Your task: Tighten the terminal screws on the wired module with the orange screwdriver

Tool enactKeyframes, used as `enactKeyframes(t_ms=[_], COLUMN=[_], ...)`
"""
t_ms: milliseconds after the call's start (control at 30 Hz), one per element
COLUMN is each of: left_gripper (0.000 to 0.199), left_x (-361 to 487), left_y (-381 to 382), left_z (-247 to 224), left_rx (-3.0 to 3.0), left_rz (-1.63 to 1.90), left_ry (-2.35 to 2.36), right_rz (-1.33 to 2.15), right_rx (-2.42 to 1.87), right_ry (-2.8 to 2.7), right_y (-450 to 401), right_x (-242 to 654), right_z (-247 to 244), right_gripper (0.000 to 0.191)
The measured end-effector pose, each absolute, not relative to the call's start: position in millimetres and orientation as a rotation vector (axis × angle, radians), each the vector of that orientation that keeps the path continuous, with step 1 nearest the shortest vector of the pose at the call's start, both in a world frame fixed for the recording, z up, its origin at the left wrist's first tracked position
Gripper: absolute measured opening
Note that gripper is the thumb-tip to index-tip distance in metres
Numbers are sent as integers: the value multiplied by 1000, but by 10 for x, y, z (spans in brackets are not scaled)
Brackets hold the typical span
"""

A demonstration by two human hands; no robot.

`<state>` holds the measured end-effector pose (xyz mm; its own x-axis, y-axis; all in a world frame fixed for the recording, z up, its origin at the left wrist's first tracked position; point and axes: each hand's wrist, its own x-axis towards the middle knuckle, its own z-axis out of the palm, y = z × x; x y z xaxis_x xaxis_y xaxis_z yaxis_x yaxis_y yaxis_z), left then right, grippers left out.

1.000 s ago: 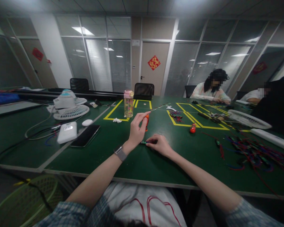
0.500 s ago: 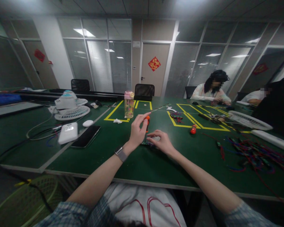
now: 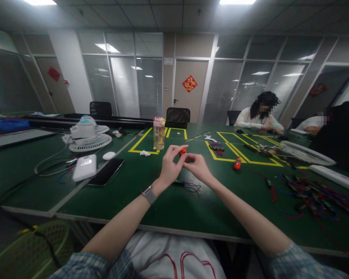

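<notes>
My left hand [image 3: 171,166], with a watch on its wrist, is closed around an orange screwdriver [image 3: 183,151], held upright. The fingertips of my right hand [image 3: 197,166] are pinched together against the same handle, touching my left fingers. Below the hands, a small green circuit board [image 3: 178,182] lies on the green table [image 3: 163,205], with thin red and blue wires [image 3: 193,186] curving to its right. The screwdriver's shaft reaches down towards the board; its tip is too small to make out.
A phone [image 3: 107,172], a white power bank [image 3: 85,167] and a white fan [image 3: 90,142] stand left. A bottle [image 3: 159,133] is behind my hands. Rightwards are an orange-red object [image 3: 237,163] and a wired board pile [image 3: 314,193]. A person [image 3: 261,112] sits across.
My right hand has moved up from the board and wires to the orange handle, and its fingers have closed. The wires now show. The view has tilted slightly upwards.
</notes>
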<state>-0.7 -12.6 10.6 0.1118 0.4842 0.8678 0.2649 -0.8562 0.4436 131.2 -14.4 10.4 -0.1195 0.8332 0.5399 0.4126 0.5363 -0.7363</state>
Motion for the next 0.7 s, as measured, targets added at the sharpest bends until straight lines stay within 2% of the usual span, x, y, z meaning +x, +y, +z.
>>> enactKeyframes(t_ms=[167,267,367,500,600,700], left_gripper=[32,32,36,54,53,48], left_x=[-214,-543,-1066,-1826,-2180,-2292], left_y=[-1,173,313,331,296,295], left_z=[183,239,193,-9,-124,-163], left_rx=[2443,2575,2540,2254,2088,2073], left_rz=[1727,1598,1245,688,396,339], left_ry=[925,1418,1964,2522,2534,2361], right_rz=[444,433,439,422,412,411], right_rx=[-1097,-1103,-1114,-1123,-1114,-1115], right_ry=[-1695,-1697,-1707,-1710,-1716,-1719], right_y=[-136,-168,-191,-202,-212,-226], right_x=[1271,1283,1307,1318,1309,1302], right_z=[63,59,60,51,51,60], right_gripper=[21,24,26,27,27,29])
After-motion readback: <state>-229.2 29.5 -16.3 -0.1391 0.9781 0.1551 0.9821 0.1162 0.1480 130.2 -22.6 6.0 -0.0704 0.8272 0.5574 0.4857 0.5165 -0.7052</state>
